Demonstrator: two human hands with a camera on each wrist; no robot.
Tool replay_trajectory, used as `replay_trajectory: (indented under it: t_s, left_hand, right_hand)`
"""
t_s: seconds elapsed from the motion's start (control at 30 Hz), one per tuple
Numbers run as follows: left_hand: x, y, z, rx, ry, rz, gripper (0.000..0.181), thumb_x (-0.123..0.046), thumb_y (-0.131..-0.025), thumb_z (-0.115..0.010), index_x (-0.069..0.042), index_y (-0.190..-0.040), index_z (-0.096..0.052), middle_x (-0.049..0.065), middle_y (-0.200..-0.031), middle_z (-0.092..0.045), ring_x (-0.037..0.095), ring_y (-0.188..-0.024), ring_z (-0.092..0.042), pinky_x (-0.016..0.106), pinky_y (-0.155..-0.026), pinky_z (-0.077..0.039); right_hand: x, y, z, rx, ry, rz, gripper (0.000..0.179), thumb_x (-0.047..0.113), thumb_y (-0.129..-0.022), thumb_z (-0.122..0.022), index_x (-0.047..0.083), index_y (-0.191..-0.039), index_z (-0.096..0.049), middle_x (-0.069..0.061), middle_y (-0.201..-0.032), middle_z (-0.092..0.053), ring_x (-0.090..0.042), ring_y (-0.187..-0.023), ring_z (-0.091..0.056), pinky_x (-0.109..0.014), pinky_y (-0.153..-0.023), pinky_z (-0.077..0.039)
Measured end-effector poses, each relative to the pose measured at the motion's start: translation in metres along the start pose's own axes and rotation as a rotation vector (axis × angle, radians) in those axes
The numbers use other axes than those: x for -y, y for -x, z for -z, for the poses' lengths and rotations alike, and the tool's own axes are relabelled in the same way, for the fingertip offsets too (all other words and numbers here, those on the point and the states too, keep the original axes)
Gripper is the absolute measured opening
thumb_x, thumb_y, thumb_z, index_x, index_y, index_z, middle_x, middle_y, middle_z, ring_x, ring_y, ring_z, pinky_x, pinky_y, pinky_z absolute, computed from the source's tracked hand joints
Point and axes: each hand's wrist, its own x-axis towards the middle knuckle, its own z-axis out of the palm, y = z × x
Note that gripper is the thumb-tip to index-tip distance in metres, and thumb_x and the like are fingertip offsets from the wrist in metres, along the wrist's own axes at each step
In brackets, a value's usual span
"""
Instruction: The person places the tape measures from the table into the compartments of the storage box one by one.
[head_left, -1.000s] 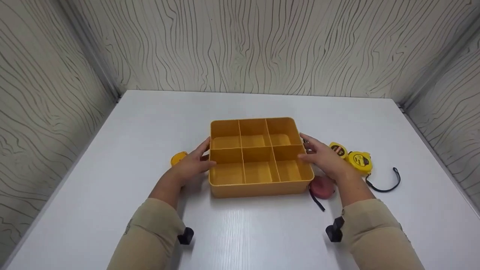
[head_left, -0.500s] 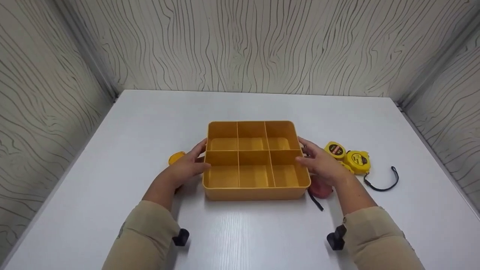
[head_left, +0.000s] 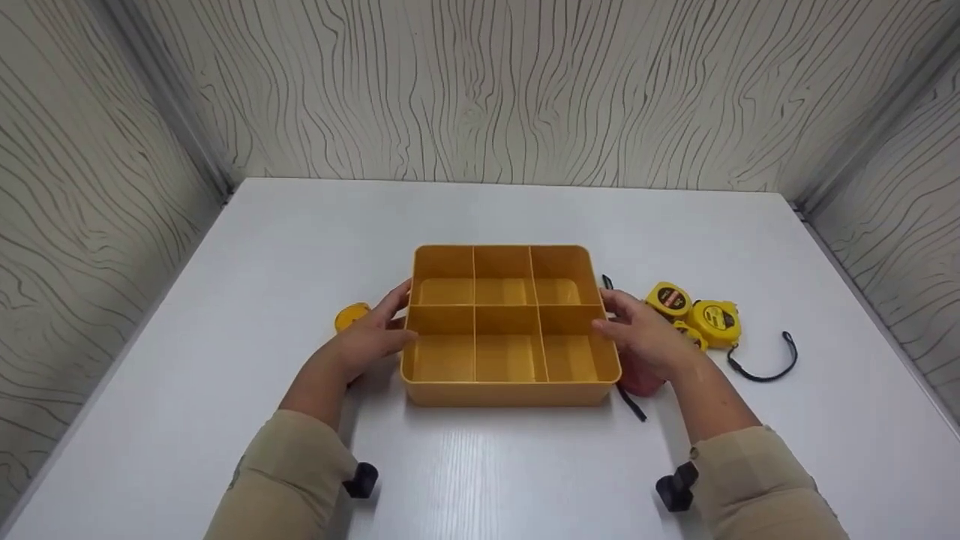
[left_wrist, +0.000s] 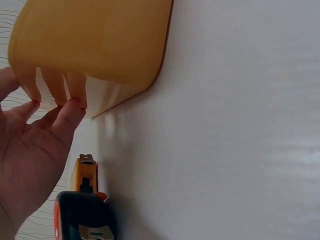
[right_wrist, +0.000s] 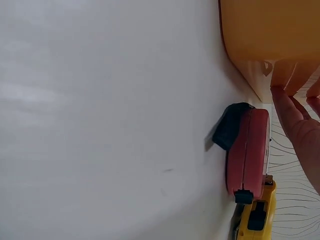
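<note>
A yellow-orange organizer box [head_left: 510, 393] with six-part dividers cannot be counted past several compartments; it sits between both hands on the white table. My left hand [head_left: 373, 337] holds its left side, thumb at the rim. In the left wrist view, the left fingertips [left_wrist: 72, 107] touch the box's outer wall. On the opposite side my right hand [head_left: 645, 334] holds the box, thumb over the rim and fingers along the outside. Beside the left hand lies an orange tape measure [head_left: 351, 316]. A red tape measure [head_left: 640, 377] is partly hidden below the right hand.
Several yellow tape measures, among them one with a black strap [head_left: 716, 322], lie right of the right hand. A dark tape measure [left_wrist: 85, 215] shows near the left hand. Patterned panels [head_left: 480, 90] stand behind and beside the white table [head_left: 480, 465].
The box has shifted slightly toward the person and left, and turned to sit squarer to the table. Both hands have moved with it.
</note>
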Motion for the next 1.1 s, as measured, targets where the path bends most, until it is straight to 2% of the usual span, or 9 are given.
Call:
replay_trajectory:
  t_s: [0.07,0.3,0.4,0.53,0.67,0.77,0.97,1.1]
  left_hand:
    - [0.001,0.000,0.000,-0.006,-0.005,0.005,0.082,-0.026,-0.078,-0.071,-0.058,-0.134,-0.021,-0.022,-0.144,-0.024,0.012,-0.131,-0.031,0.051,-0.107,-0.023]
    - [0.002,0.002,0.000,-0.008,-0.020,0.002,0.082,-0.034,-0.076,-0.072,-0.057,-0.135,-0.020,-0.020,-0.145,-0.025,0.012,-0.131,-0.031,0.051,-0.107,-0.023]
    - [0.002,0.002,0.000,-0.004,-0.023,-0.010,0.082,-0.036,-0.076,-0.072,-0.054,-0.137,-0.020,-0.018,-0.146,-0.024,0.013,-0.131,-0.031,0.050,-0.106,-0.025]
    - [0.002,0.003,0.000,-0.003,-0.047,-0.022,0.080,-0.039,-0.077,-0.070,-0.051,-0.139,-0.020,-0.017,-0.147,-0.023,0.014,-0.132,-0.031,0.049,-0.106,-0.025]
    - [0.001,0.003,-0.001,0.002,-0.016,-0.023,0.076,-0.036,-0.081,-0.067,-0.047,-0.140,-0.022,-0.017,-0.147,-0.023,0.013,-0.131,-0.031,0.044,-0.106,-0.029]
    - [0.001,0.004,-0.002,0.010,0.015,-0.024,0.074,-0.033,-0.083,-0.067,-0.045,-0.141,-0.022,-0.016,-0.147,-0.023,0.012,-0.131,-0.031,0.042,-0.105,-0.031]
    - [0.001,0.005,-0.001,0.007,0.003,-0.010,0.077,-0.040,-0.078,-0.069,-0.047,-0.140,-0.023,-0.017,-0.147,-0.024,0.013,-0.131,-0.031,0.044,-0.105,-0.030]
    - [0.002,0.005,-0.001,0.007,-0.007,-0.008,0.076,-0.036,-0.080,-0.068,-0.047,-0.140,-0.023,-0.018,-0.146,-0.025,0.013,-0.131,-0.031,0.043,-0.105,-0.031]
  right_hand:
    - [0.000,0.000,0.000,-0.004,0.005,0.000,0.064,0.035,-0.087,-0.061,0.029,-0.142,-0.028,0.005,-0.142,-0.033,-0.024,-0.133,-0.028,-0.053,-0.104,-0.026]
    - [0.002,0.000,-0.002,0.003,0.006,0.003,0.074,0.046,-0.079,-0.064,0.029,-0.142,-0.029,0.004,-0.142,-0.033,-0.024,-0.133,-0.029,-0.053,-0.104,-0.027]
    - [0.003,0.000,-0.002,0.013,0.011,0.004,0.074,0.047,-0.080,-0.063,0.029,-0.142,-0.028,0.004,-0.143,-0.032,-0.025,-0.133,-0.029,-0.053,-0.103,-0.028]
    - [0.005,0.001,-0.001,0.000,0.106,0.020,0.074,0.049,-0.081,-0.061,0.027,-0.142,-0.027,0.001,-0.143,-0.033,-0.026,-0.131,-0.032,-0.053,-0.102,-0.030]
    - [0.007,0.000,0.000,-0.013,0.193,0.033,0.076,0.046,-0.082,-0.062,0.025,-0.144,-0.024,-0.003,-0.141,-0.035,-0.028,-0.127,-0.037,-0.053,-0.101,-0.032]
    - [0.009,0.001,0.001,-0.013,0.209,0.032,0.076,0.042,-0.084,-0.062,0.023,-0.145,-0.022,-0.006,-0.141,-0.036,-0.029,-0.127,-0.038,-0.053,-0.100,-0.034]
    - [0.011,0.003,0.000,-0.019,0.236,0.022,0.073,0.040,-0.086,-0.060,0.022,-0.145,-0.022,-0.008,-0.141,-0.035,-0.030,-0.127,-0.038,-0.053,-0.100,-0.034]
    - [0.011,0.005,0.000,-0.020,0.260,0.010,0.069,0.040,-0.086,-0.060,0.024,-0.143,-0.026,-0.007,-0.140,-0.036,-0.031,-0.128,-0.036,-0.055,-0.101,-0.031]
